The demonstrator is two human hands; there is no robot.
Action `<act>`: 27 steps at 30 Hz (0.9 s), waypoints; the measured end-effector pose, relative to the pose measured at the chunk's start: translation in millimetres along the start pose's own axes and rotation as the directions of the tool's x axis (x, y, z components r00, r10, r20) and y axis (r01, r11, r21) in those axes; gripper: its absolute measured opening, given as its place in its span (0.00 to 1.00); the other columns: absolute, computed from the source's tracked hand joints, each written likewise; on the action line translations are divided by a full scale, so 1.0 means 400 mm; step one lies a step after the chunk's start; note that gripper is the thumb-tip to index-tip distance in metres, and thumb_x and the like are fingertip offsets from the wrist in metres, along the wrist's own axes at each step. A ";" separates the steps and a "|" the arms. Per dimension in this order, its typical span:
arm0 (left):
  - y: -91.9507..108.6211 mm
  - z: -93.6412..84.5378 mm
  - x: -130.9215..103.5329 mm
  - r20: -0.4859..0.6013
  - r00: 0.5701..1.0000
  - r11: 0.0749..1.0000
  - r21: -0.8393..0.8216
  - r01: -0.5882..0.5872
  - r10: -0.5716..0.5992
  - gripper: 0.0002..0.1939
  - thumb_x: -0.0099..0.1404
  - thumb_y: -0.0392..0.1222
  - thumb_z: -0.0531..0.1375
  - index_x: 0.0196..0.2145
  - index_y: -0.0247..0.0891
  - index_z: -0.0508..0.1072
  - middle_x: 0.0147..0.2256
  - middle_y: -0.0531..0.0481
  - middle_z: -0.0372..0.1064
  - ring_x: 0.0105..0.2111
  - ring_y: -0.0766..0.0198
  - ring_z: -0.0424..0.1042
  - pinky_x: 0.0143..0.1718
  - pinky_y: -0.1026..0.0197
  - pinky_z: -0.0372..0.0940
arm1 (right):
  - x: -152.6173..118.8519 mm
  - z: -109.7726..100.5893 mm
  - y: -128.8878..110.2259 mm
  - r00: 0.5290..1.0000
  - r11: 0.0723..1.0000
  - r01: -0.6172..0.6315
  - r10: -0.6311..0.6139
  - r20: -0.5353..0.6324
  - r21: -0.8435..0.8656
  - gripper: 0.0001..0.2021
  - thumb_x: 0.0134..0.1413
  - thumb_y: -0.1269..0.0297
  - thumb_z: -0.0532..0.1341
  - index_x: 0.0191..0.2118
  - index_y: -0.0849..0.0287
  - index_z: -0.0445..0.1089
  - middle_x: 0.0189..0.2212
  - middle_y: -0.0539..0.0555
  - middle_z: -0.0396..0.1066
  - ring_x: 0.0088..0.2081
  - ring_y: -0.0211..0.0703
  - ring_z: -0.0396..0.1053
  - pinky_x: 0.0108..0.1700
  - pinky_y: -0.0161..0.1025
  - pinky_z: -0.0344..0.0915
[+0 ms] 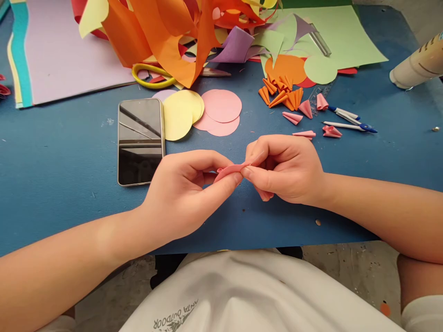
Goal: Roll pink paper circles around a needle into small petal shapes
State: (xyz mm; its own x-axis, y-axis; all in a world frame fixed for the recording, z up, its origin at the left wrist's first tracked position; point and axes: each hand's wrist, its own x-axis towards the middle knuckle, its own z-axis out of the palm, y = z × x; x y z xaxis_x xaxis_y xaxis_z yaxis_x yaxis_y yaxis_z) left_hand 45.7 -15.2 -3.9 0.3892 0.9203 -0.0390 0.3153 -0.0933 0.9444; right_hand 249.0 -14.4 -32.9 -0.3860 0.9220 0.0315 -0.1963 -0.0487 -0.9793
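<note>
Between my two hands is a folded piece of pink paper, held just above the blue table's front part. My left hand pinches its left side between thumb and fingers. The fingertips of my right hand grip its right end, and the other fingers curl under. Beyond my hands lie pink paper circles and yellow paper circles, overlapping. Folded pink paper pieces and a pile of folded orange paper cones rest past my right hand.
A phone lies beside my left hand. Yellow-handled scissors sit partly under orange paper scraps. Blue-and-white pens are at the right, near a bottle. Lilac sheets and green sheets lie at the back.
</note>
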 end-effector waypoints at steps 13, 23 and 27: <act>0.005 0.001 0.005 0.007 0.999 0.997 0.072 0.037 -0.038 0.06 0.62 0.42 0.68 0.29 0.38 0.80 0.26 0.52 0.75 0.26 0.66 0.68 0.25 0.66 0.66 | 0.000 -0.006 0.004 0.999 0.998 -0.042 0.042 -0.004 -0.054 0.16 0.52 0.59 0.77 0.29 0.58 0.70 0.23 0.46 0.73 0.16 0.32 0.67 0.15 0.30 0.60; -0.008 0.002 0.009 -0.007 1.000 0.996 0.088 0.013 -0.012 0.06 0.65 0.40 0.66 0.31 0.39 0.81 0.26 0.53 0.75 0.26 0.68 0.67 0.27 0.67 0.63 | 0.008 0.002 0.024 0.983 0.970 0.160 -0.173 -0.060 -0.182 0.02 0.60 0.69 0.70 0.39 0.58 0.81 0.32 0.51 0.75 0.28 0.34 0.73 0.29 0.33 0.72; -0.019 0.004 0.015 -0.036 0.998 0.997 0.057 0.051 -0.049 0.06 0.64 0.41 0.67 0.31 0.37 0.82 0.27 0.51 0.76 0.28 0.66 0.70 0.29 0.67 0.66 | 0.007 0.002 0.021 0.991 0.980 0.094 -0.110 -0.080 -0.177 0.05 0.61 0.65 0.70 0.36 0.61 0.80 0.29 0.50 0.75 0.23 0.32 0.71 0.25 0.32 0.70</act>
State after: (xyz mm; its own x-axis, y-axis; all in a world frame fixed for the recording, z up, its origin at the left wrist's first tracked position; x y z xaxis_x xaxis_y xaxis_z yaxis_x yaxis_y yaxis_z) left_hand 47.2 -9.5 -11.9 0.3419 0.9369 -0.0733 0.3837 -0.0680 0.9210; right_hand 245.4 -12.5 -41.0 -0.2886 0.9495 0.1229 -0.0693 0.1073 -0.9918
